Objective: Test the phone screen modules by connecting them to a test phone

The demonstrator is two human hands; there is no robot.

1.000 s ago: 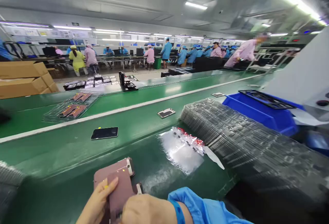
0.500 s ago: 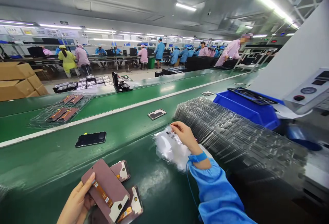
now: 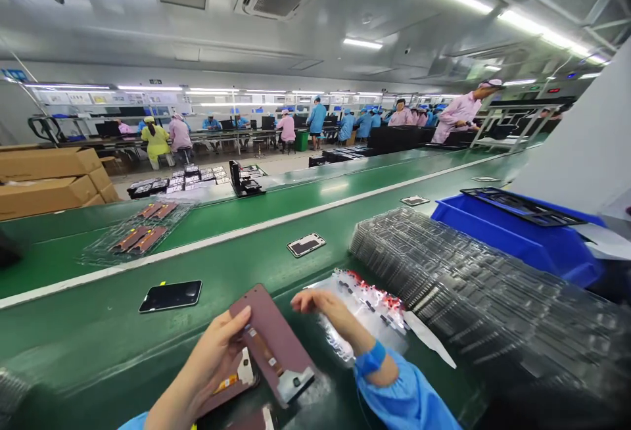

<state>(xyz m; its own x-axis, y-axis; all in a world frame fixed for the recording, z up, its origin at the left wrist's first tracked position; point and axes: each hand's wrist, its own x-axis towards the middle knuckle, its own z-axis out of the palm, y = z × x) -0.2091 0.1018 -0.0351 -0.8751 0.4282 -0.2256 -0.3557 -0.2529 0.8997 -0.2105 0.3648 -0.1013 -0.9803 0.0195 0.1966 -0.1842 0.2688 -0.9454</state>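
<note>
My left hand grips a brown phone screen panel, back side up, tilted above the green bench. Its orange flex strip shows along the middle. My right hand, in a blue sleeve with a blue wrist strap, hovers just right of the panel's upper end. Its fingertips are pinched together, and I cannot make out anything between them. Under the held panel lie two more brown panels. Right of my right hand sits a pile of small clear bags with red tabs.
A long stack of clear plastic trays lies at the right, with a blue bin behind it. On the conveyor belt lie a black phone screen and a white-framed panel. Workers sit at far benches; cardboard boxes stand left.
My right hand left the clear bags and moved left to the panel's upper end. My left hand raised the panel up and to the right. The camera tilted up slightly.
</note>
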